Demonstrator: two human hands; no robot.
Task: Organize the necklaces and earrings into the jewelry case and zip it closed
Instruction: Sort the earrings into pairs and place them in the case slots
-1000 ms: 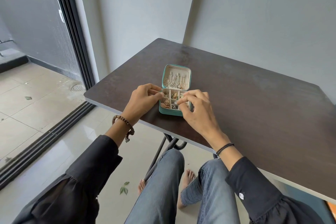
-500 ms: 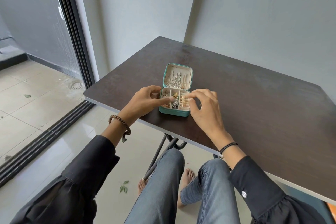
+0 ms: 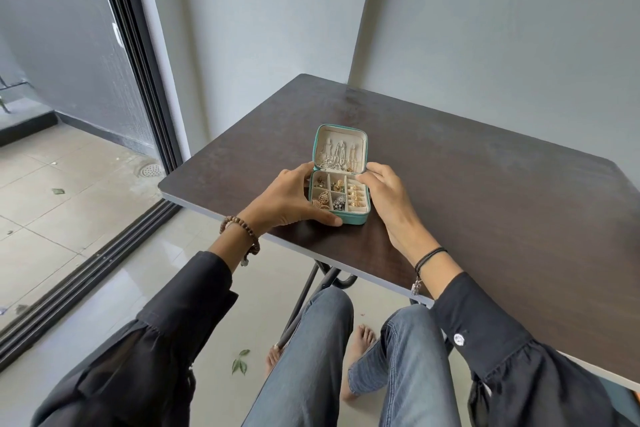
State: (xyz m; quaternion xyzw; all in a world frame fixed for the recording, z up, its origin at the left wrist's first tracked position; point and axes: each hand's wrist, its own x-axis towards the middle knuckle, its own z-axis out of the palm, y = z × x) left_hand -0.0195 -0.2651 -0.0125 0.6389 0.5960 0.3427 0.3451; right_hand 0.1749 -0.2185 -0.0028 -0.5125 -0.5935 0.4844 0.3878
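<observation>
In my grip I see a matt teal leatherette case (image 3: 351, 219), glinting gold metal earrings (image 3: 356, 198) inside; beneath it, a matt dark wood table (image 3: 485, 218).

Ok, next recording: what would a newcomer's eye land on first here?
The small teal jewelry case, open near the front left edge of the dark table: silver chains hang in its raised lid and gold earrings fill its compartments. The left hand grips its left side, thumb along the front, while the right hand curls its fingers onto the right rim by the hinge.
</observation>
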